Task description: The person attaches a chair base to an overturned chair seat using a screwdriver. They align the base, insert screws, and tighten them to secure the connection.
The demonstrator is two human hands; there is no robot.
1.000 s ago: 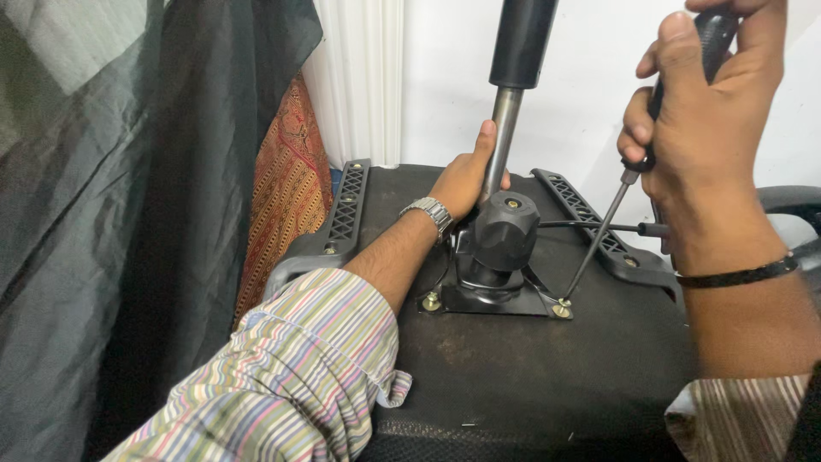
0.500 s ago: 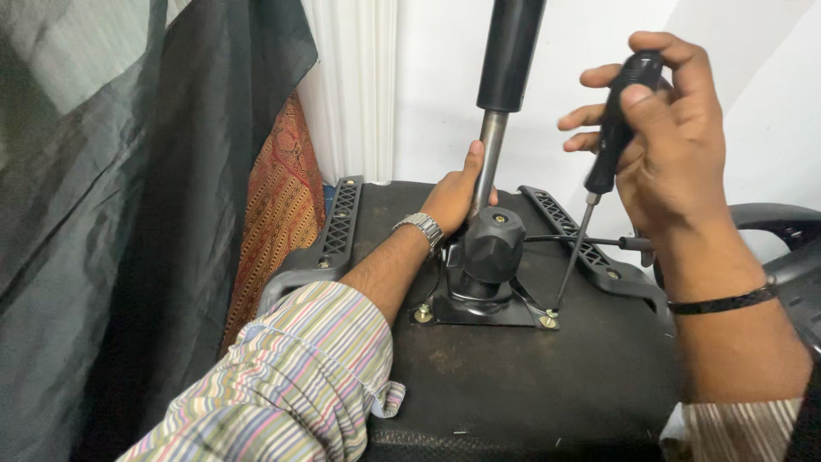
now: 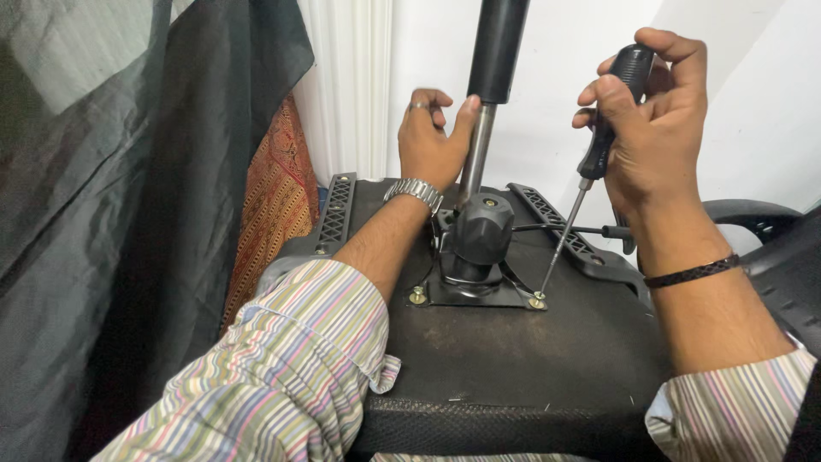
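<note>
Sleeves: striped shirt sleeves (image 3: 282, 368) lay nearest the camera, one on each forearm.
Seat underside: the black chair base (image 3: 505, 359) lay flat, its underside up, with ribbed black rails running along both sides.
Mounting plate: a black metal plate (image 3: 475, 293) sat on the base, with a screw (image 3: 417, 296) at its near left corner and another screw (image 3: 536, 300) at its near right corner.
Right hand: the right hand (image 3: 654, 128) was closed around the black handle of a screwdriver (image 3: 590, 171), held tilted, its tip resting on the near right screw.
Knob: a black knob (image 3: 481, 229) stood over the plate.
Left hand: the left hand (image 3: 432, 141) rested against the metal column (image 3: 476, 154), thumb pressed to it, fingers curled.
Backdrop: a white wall and dark cloth (image 3: 111, 188) at left.
</note>
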